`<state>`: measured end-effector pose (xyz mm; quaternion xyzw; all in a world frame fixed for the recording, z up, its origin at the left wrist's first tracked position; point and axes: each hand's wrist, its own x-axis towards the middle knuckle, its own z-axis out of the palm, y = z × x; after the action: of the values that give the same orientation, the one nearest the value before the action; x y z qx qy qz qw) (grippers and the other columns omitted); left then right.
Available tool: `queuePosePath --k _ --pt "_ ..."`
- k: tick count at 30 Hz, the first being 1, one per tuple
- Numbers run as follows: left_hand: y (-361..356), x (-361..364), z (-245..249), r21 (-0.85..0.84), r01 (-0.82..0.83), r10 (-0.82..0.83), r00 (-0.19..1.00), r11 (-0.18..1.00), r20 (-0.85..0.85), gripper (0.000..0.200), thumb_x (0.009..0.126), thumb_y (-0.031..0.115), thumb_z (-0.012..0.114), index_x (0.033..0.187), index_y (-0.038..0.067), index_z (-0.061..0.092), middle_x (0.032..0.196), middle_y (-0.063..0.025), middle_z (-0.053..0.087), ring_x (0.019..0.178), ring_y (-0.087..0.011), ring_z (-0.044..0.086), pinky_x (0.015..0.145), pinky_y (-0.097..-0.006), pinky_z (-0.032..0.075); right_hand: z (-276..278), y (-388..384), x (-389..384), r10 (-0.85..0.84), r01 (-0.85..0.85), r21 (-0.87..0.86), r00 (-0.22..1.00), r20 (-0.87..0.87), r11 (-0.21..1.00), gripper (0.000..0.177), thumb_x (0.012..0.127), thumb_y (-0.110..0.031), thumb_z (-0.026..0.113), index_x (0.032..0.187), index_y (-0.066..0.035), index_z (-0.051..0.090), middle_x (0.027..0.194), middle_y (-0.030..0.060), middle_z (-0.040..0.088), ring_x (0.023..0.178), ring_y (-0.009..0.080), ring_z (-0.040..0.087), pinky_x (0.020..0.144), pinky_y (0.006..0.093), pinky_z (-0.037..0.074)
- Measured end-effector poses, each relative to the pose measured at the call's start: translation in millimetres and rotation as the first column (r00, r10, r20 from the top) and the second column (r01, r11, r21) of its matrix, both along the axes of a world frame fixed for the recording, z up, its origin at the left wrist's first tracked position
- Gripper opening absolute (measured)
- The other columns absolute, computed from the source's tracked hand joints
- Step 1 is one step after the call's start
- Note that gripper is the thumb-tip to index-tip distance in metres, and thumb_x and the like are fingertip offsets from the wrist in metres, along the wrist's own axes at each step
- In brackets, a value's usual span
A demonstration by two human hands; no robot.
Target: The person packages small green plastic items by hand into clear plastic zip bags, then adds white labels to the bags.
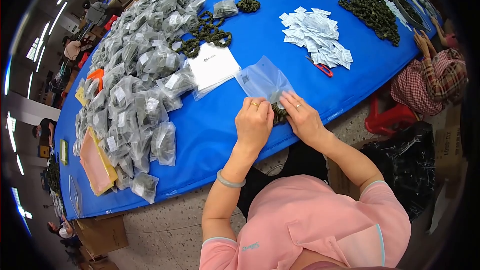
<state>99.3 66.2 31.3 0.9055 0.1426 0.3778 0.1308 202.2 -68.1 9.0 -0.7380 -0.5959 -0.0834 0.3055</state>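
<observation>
A frosted plastic bag (pixel 262 77) lies at the table's near edge with its far end flat on the blue cloth. A dark green scrunchie (pixel 278 113) shows at the bag's near end, between my hands; how much of it is inside is hidden. My left hand (pixel 254 121) is closed, its curled fingers gripping the bag's left side. With fingers bent over the opposite side, my right hand (pixel 303 118) holds the bag by the scrunchie. White printed sheets (pixel 215 67) lie stacked just beyond my left hand.
Many filled bags (pixel 135 95) cover the table's left. Loose scrunchies (pixel 207 34) lie past the sheets. Small paper slips (pixel 315 35) and red-handled scissors (pixel 324 69) are at centre right. Another scrunchie heap (pixel 370 15) and a co-worker's hands (pixel 424 44) are far right.
</observation>
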Motion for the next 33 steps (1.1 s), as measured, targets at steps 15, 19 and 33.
queuePosePath --k 15,19,33 --pt "8 -8 -8 -0.340 -0.296 0.247 0.952 0.893 -0.180 0.012 0.077 0.010 0.071 0.086 0.002 0.069 0.087 -0.0088 0.068 0.074 -0.0233 0.061 0.068 -0.0309 0.051 -9 49 9 -0.112 0.119 -0.076 0.989 0.094 0.990 0.042 0.087 -0.002 0.054 0.128 0.005 0.053 0.136 0.0219 0.053 0.129 0.0366 0.050 0.100 0.0388 0.048" --pt "16 -9 -9 -0.451 -0.363 0.209 0.911 0.815 -0.356 0.012 0.078 0.013 0.070 0.079 0.002 0.067 0.078 -0.0086 0.066 0.066 -0.0241 0.059 0.063 -0.0334 0.050 -11 58 10 -0.101 0.109 -0.063 0.988 0.116 0.992 0.044 0.086 -0.001 0.053 0.129 0.005 0.052 0.138 0.0228 0.051 0.130 0.0379 0.049 0.101 0.0395 0.048" --pt "1 -31 6 -0.674 -0.261 0.100 0.958 0.691 -0.269 0.021 0.082 0.013 0.068 0.067 -0.001 0.063 0.056 -0.0036 0.057 0.049 -0.0142 0.047 0.050 -0.0282 0.043 2 88 8 -0.009 0.009 0.010 0.998 0.059 1.000 0.049 0.083 0.003 0.055 0.131 0.006 0.050 0.142 0.0240 0.047 0.138 0.0409 0.038 0.108 0.0436 0.040"
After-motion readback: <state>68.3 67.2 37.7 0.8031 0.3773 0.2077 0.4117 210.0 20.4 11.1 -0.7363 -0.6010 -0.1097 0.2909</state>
